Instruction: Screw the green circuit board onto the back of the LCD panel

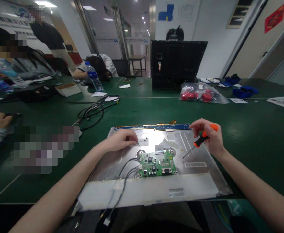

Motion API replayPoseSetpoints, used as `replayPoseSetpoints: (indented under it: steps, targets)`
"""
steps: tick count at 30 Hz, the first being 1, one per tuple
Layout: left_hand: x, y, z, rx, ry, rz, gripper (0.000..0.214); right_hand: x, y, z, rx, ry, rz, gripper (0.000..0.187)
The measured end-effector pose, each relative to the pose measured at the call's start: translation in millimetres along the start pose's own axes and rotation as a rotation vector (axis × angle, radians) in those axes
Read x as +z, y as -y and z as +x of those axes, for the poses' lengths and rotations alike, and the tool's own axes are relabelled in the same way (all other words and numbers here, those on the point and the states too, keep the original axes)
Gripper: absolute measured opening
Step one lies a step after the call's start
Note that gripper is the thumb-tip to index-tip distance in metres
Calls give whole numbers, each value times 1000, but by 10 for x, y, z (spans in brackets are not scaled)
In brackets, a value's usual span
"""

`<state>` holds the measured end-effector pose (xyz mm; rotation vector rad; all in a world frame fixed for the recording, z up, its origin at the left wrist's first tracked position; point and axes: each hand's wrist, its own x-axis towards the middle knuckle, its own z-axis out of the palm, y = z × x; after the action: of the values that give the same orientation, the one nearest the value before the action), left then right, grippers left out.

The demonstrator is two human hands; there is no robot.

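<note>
Toward the bench's (pixel 253 136) near edge, the right hand (pixel 214 138) is grasping a screwdriver (pixel 200 140), ideally keeping its tip off the board (pixel 158 164); whether the left hand (pixel 122 139) is gripping anything is unclear.

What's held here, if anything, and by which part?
The right hand holds a screwdriver by its handle; whether the left hand holds anything cannot be told.

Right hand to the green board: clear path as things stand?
Looks like yes: the right hand is above the panel, with nothing apparent blocking the board. Its screwdriver points down just right of the board, though holding it likely limits bare-finger access.
</note>
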<state>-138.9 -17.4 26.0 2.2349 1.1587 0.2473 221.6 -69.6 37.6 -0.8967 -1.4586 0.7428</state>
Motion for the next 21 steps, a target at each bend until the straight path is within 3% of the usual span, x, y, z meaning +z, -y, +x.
replayPoseSetpoints:
  steps: [3,8,13,17,21]
  targets:
    - [-6,20,2,-6,-2,-11,27,43,-57,38,164,-32,83,63]
    - [-21,-40,-19,0,30,-53,29,211,-233,36,493,43,297,61]
    - [-9,-212,-62,51,123,-153,24,329,-354,-22,578,76,338,61]
    - [83,-285,-63,13,212,-243,21,330,-350,-26,605,87,352,62]
    - [134,-283,-51,3,218,-248,20,323,-341,-26,610,90,355,61]
